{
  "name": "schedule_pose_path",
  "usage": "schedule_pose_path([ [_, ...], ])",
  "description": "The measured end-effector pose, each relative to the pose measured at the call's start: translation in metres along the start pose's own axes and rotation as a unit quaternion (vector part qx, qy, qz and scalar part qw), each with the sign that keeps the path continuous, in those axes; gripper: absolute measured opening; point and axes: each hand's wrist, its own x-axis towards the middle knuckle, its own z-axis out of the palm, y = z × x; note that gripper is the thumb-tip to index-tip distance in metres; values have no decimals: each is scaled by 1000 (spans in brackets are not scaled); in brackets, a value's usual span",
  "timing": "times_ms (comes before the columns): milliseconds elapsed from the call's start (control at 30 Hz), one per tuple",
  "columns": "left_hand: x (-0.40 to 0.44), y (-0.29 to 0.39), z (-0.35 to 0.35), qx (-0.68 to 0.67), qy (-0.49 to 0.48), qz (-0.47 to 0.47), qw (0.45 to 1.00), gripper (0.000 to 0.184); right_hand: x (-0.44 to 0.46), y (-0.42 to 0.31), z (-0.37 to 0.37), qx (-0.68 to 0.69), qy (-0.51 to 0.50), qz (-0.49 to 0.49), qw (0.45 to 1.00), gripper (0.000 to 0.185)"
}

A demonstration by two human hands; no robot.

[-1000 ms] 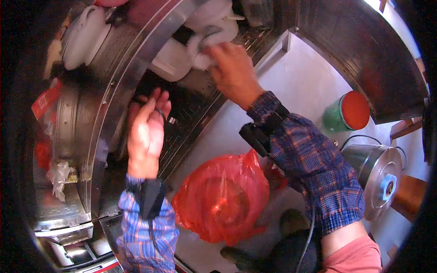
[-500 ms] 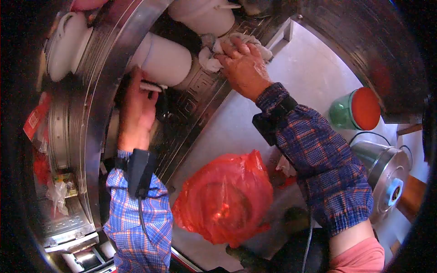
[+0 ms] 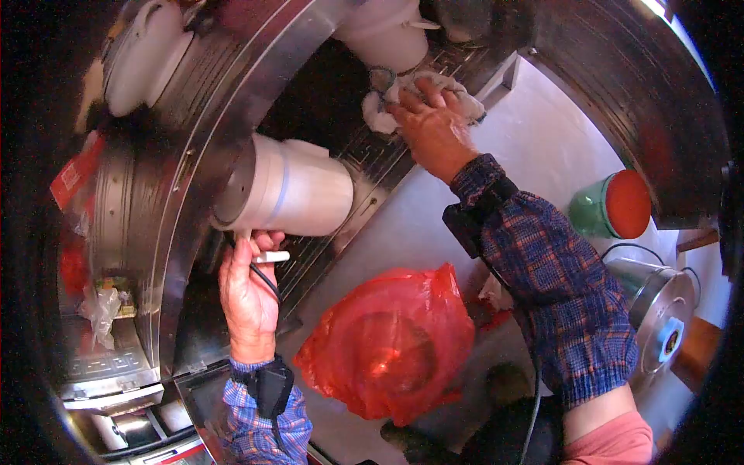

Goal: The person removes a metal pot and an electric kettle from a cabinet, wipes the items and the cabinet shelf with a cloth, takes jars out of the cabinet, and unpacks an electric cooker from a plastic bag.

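Note:
My left hand (image 3: pixel 249 291) is closed at the handle side of a white cylindrical pot (image 3: pixel 298 186) with a pale blue band, which lies tilted toward me at the cabinet's front edge. A white stub (image 3: pixel 273 256) and a dark cord show by my fingers; part of the grip is hidden. My right hand (image 3: pixel 438 136) presses a crumpled whitish cloth (image 3: pixel 380 115) onto the patterned metal shelf (image 3: pixel 372 186), its fingers spread over the fabric. Just beyond the cloth stands another white container (image 3: pixel 384 35).
A red plastic bag (image 3: pixel 387 341) sits on the floor below my hands. To the right are a green jar with a red lid (image 3: pixel 612 204) and a metal canister (image 3: pixel 659 302). A white lidded dish (image 3: pixel 146 62) rests on the left shelf, beyond the metal cabinet frame (image 3: pixel 182 178).
My left hand has drawn the white pot outward and toward me, leaving its former spot on the shelf. My right hand stays on the cloth; the whole view has shifted slightly.

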Motion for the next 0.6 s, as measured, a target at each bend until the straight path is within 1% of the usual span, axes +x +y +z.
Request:
schedule_pose_path([
  [33, -5, 1, -4, 3, 5, 5, 1000, 32, 2, -6, -2, -10, -28, -4, 1000, 42],
  [67, -11, 1, -11, 7, 8, 16, 1000, 32, 3, -14, -1, -10, -25, -7, 1000, 42],
  [133, -18, 3, -23, 5, 16, 17, 1000, 33, 6, -32, 6, 40, -54, -127, 990, 43],
  [167, -20, 5, -24, 4, 22, 14, 1000, 33, 7, -43, 20, 41, -53, -131, 989, 43],
  [200, -22, 6, -18, 26, 90, 17, 995, 27, 9, -55, 38, 72, -51, -172, 981, 42],
  [233, -22, 6, -24, 26, 93, 19, 995, 27, 17, -65, 37, 103, -50, -211, 971, 41],
  [267, -24, 7, -36, 24, 78, 16, 996, 26, 24, -67, 35, 94, -112, -222, 964, 40],
  [300, -24, 7, -43, 23, 64, 13, 998, 30, 36, -66, 33, 95, -111, -226, 963, 40],
  [333, -24, 8, -39, 59, 95, 24, 994, 38, 53, -62, 31, 70, -172, -195, 963, 40],
  [367, -25, 7, -42, 57, 99, 26, 993, 38, 64, -60, 33, 43, -231, -164, 958, 41],
  [433, -27, 6, -50, 54, 93, 25, 994, 38, 93, -50, 42, 32, -240, -128, 962, 41],
  [467, -29, 6, -49, 53, 71, 18, 996, 39, 110, -46, 49, 32, -240, -115, 963, 42],
  [500, -31, 7, -45, 39, 88, 7, 995, 40, 129, -44, 57, 35, -236, -112, 965, 42],
  [600, -31, 10, -41, 65, 59, 5, 996, 39, 174, -60, 95, 40, -229, -102, 967, 42],
])
